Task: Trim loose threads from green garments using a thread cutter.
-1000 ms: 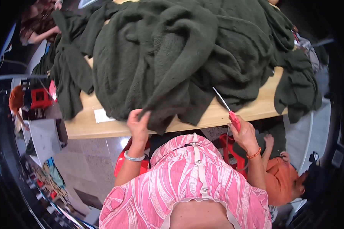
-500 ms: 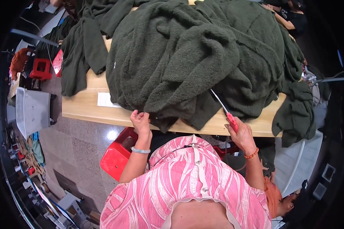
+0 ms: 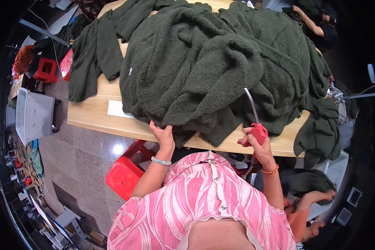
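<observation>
knitwear in dark green (image 3: 191, 71) lies heaped over most of a pale wooden table (image 3: 93, 114), its front folds hanging at the near edge. the left hand (image 3: 163, 135) is at the lower hem of the front piece, thumb and fingers a little spread against the cloth; the fingertips are partly lost at the fabric, so i cannot tell whether they pinch it. the right hand (image 3: 257, 146) is closed around the red handle of a tool (image 3: 259, 132), with a thin metal rod that points away from the body and bends slightly near its end. the rod shows in front of the heap, right of the middle; whether its tip touches the knit, i cannot tell. a pale bangle (image 3: 161, 161) circles the left wrist, a string of orange beads (image 3: 271, 170) the right. white paper (image 3: 117, 109) lies on the table just beside the heap's left side. a red stool (image 3: 125, 175) stands on the floor near the left forearm. at lower right, a co-worker in orange (image 3: 299, 221) has an arm by more dark green cloth (image 3: 306, 182).
</observation>
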Demonstrator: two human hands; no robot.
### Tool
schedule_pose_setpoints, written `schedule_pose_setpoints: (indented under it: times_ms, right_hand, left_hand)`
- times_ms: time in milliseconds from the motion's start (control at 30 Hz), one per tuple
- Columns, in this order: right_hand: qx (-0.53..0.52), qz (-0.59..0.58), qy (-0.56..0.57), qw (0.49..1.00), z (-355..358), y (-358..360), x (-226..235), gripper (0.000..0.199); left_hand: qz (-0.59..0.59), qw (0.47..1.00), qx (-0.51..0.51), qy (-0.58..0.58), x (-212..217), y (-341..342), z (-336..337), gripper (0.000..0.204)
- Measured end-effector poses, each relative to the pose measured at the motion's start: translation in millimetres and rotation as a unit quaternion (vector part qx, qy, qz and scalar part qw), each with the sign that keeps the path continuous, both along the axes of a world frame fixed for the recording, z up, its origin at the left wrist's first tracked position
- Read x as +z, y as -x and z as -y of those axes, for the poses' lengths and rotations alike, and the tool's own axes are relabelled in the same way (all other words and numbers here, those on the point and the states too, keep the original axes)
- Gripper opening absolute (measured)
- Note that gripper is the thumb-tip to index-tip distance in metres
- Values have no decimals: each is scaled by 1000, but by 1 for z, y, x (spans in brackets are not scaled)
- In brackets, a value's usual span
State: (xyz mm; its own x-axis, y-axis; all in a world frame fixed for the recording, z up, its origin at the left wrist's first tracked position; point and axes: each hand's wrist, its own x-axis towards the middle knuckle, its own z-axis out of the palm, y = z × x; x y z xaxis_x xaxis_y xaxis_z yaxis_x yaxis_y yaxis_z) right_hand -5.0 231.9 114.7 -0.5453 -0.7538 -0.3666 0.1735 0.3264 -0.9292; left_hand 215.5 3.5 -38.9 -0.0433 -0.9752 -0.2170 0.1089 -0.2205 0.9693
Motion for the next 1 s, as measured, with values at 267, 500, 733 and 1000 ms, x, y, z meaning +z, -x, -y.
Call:
schedule_pose_setpoints:
  times_ms: [267, 500, 733, 1000]
  right_hand:
    - [-10, 367, -35, 929, -25, -5, -47, 43]
    - [-40, 531, 19, 846, -44, -48, -74, 39]
    - [-1, 445, 27, 895, -46, -46, -65, 41]
    - [76, 247, 20, 966, -6, -34, -38, 35]
  left_hand:
    - [-85, 963, -211, -143, 31, 0, -15, 39]
    - [-77, 932, -308, -177, 71, 0, -11, 49]
    - [-195, 979, -59, -8, 230, -52, 99, 31]
    - [114, 872, 5, 476, 284, -352, 322, 45]
